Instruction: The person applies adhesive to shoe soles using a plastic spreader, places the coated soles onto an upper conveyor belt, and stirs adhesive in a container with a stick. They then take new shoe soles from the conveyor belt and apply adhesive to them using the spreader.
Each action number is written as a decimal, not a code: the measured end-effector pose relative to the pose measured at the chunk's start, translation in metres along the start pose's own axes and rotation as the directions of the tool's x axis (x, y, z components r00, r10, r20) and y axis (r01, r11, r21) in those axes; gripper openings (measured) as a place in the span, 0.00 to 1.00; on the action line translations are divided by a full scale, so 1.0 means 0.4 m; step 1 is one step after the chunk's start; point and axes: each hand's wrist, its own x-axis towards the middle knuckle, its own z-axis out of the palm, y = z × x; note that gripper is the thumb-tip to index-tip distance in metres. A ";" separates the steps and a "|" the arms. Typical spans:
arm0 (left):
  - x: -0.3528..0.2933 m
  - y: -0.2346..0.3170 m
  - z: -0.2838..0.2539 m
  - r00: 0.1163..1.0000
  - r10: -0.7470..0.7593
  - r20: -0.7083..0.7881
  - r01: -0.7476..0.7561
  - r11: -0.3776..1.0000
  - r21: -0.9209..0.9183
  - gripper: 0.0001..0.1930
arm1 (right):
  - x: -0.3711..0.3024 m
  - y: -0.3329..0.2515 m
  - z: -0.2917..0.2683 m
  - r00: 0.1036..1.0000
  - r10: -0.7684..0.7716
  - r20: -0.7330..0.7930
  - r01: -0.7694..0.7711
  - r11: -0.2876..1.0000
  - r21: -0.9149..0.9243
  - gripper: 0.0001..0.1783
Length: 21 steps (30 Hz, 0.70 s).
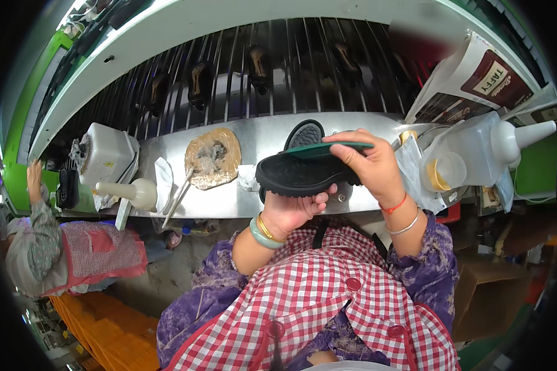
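The left hand [286, 216] cups a thick black shoe sole with a ridged edge [297, 178] from its near side, fingers curled beneath it, while the right hand [377, 170] pinches a thin dark-green insole-shaped sheet [331, 149] between thumb and fingers, tilted over the sole's upper face. Both hands are thus closed on these pieces, close to each other, in front of the person's red-and-white checked apron [328, 278] and above the near edge of a shiny metal worktop [158, 164]. Just beyond the held pieces shows a second black sole with a grey patterned surface [306, 133]. To the left lie crumpled white paper [248, 178], a roundish brown disc with a dark, messy middle [211, 151] and, farther left, a whitish squeeze bottle with a long nozzle [141, 193]. To the right stand a small clear plastic cup [447, 170] and a large translucent bottle with a white cone nozzle [479, 148]. On the far side, dark shoes [198, 86] rest on a rack of metal bars [230, 74]. At the far left, another person in a pink patterned apron [102, 253] raises one hand.
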 end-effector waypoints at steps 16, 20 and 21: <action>0.008 0.028 0.022 0.999 -0.041 -0.008 0.041 0.998 0.051 0.42 | -0.051 0.035 -0.136 0.979 0.021 -0.201 -0.021 1.000 0.002 0.08; 0.005 0.012 0.021 0.999 -0.006 -0.046 0.010 0.997 0.082 0.41 | -0.070 0.072 -0.163 0.939 0.052 -0.339 -0.007 0.991 0.132 0.07; 0.004 0.005 0.028 0.999 -0.006 -0.037 0.009 0.995 0.096 0.41 | -0.076 0.062 -0.162 0.935 0.066 -0.349 0.002 0.982 0.191 0.07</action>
